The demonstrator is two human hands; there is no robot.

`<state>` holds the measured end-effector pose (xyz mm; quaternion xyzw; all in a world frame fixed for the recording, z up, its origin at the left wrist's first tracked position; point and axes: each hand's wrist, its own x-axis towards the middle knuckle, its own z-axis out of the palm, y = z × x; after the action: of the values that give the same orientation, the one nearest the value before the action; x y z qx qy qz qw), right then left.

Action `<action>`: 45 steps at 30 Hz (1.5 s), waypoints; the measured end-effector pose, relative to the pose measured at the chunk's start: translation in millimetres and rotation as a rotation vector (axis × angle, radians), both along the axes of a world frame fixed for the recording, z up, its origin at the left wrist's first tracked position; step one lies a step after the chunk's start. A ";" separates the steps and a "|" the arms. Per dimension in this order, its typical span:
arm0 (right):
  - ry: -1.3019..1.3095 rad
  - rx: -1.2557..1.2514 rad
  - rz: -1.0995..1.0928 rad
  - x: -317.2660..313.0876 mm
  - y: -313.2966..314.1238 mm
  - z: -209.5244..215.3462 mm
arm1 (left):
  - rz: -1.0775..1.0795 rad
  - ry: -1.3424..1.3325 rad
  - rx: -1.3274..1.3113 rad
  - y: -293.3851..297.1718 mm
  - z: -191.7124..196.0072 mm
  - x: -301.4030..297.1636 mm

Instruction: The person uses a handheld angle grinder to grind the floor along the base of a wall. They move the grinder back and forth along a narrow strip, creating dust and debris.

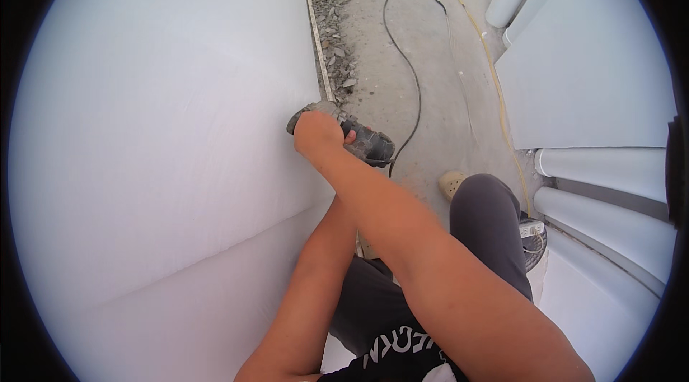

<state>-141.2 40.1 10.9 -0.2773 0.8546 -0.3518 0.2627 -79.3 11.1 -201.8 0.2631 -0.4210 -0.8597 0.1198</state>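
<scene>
A panel (172,109) stands left of the tool (371,145), rubble (336,44) beyond, cord (417,80) right; my right hand (317,132), reaching across, grips it; my left hand's hold I can't tell.

In a workshop or building site, we cannot tell which, grey rubble (334,44) lies beyond the power tool (371,145) in our right hand (317,132); a pale panel (165,95) rises left of the grip, concrete floor (377,44) and yellow cord (496,77) to its right.

one dark power tool (373,145), held in right hand (318,134), beside large white panel (165,131); one black cord (418,91), looped across grey floor (377,52).
</scene>
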 end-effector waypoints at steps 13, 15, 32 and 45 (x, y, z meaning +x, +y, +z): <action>-0.098 0.070 0.055 26.7 -12.8 -27.6 | -0.008 -0.146 -0.020 -11.0 4.1 27.5; -0.050 0.052 0.045 29.5 -12.1 -29.9 | -0.003 -0.155 -0.020 -12.2 4.5 29.8; -0.032 0.025 0.037 29.6 -16.5 -32.1 | -0.022 -0.181 -0.035 -18.3 -3.5 36.1; 0.010 0.096 0.032 26.3 -22.3 -37.5 | -0.032 -0.167 -0.044 -26.3 -12.1 23.6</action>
<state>-114.9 17.8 -26.6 -0.2797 0.8674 -0.3047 0.2769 -55.7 -15.2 -213.9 0.3243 -0.4527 -0.8271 0.0763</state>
